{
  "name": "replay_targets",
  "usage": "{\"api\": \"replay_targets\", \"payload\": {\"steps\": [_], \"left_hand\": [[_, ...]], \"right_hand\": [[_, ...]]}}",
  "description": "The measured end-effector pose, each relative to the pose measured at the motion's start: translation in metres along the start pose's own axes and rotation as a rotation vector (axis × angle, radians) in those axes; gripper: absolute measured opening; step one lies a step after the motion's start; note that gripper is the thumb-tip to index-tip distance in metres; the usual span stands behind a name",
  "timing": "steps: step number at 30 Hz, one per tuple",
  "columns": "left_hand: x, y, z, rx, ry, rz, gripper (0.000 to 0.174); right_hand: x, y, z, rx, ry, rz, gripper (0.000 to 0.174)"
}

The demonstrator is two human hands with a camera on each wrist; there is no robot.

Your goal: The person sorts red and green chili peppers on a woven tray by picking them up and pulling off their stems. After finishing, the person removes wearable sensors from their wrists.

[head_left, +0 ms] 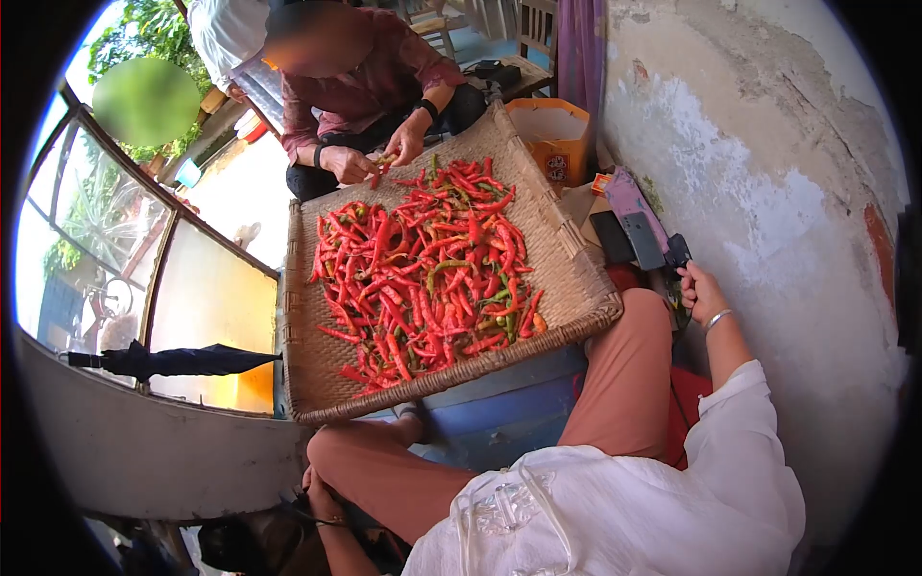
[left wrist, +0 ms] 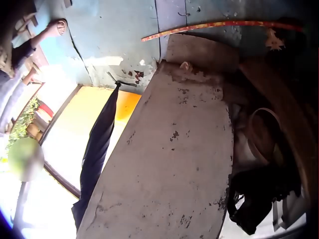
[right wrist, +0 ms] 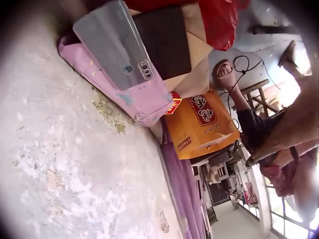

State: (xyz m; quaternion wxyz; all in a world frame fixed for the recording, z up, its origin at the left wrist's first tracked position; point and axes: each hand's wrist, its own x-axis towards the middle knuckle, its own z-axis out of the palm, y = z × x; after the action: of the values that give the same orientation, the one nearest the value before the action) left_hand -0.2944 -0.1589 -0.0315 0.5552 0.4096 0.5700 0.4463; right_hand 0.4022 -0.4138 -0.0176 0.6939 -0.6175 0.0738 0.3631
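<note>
My right hand is at the right by the wall, fingers curled at a small black device close beside a grey phone. A dark flat phone-like thing lies next to that phone. In the right wrist view the grey phone rests on a pink patterned pouch; no hand shows there. Low at the left, my left hand is beside my knee, mostly hidden behind the leg. Between my knees and another person spreads a woven tray heaped with red chili peppers.
Across the tray, a seated person handles a chili with both hands. A folded dark umbrella lies along the window ledge. An orange paper bag stands behind the tray's right corner. The peeling wall runs close along the right.
</note>
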Motion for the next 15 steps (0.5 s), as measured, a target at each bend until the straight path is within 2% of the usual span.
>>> {"api": "replay_targets", "payload": {"steps": [3, 6, 8, 9, 10, 12, 13, 15], "left_hand": [[0.013, -0.018, -0.007, -0.113, -0.031, 0.040, 0.020], [0.004, -0.004, 0.009, -0.088, 0.014, 0.049, 0.023], [-0.004, 0.017, 0.023, -0.053, 0.032, 0.064, 0.023], [-0.011, 0.026, 0.032, -0.027, 0.041, 0.073, 0.023], [-0.015, 0.042, 0.032, 0.106, 0.005, 0.005, 0.023], [-0.007, 0.043, 0.034, 0.125, 0.048, 0.019, 0.025], [-0.008, 0.047, 0.044, 0.148, 0.014, 0.004, 0.025], [-0.011, 0.054, 0.062, 0.125, 0.003, 0.091, 0.027]], "right_hand": [[0.017, 0.016, -0.003, -0.049, -0.042, -0.001, 0.026], [0.042, 0.036, -0.004, -0.140, 0.074, 0.041, 0.025], [0.054, 0.056, -0.018, -0.136, 0.149, 0.148, 0.025], [0.059, 0.064, -0.025, -0.114, 0.144, 0.166, 0.026], [0.064, 0.074, -0.035, -0.139, 0.129, 0.185, 0.028], [0.056, 0.074, -0.026, -0.115, 0.284, 0.146, 0.031], [0.060, 0.079, -0.032, -0.116, 0.313, 0.154, 0.030], [0.068, 0.085, -0.040, -0.105, 0.344, 0.167, 0.029]]}}
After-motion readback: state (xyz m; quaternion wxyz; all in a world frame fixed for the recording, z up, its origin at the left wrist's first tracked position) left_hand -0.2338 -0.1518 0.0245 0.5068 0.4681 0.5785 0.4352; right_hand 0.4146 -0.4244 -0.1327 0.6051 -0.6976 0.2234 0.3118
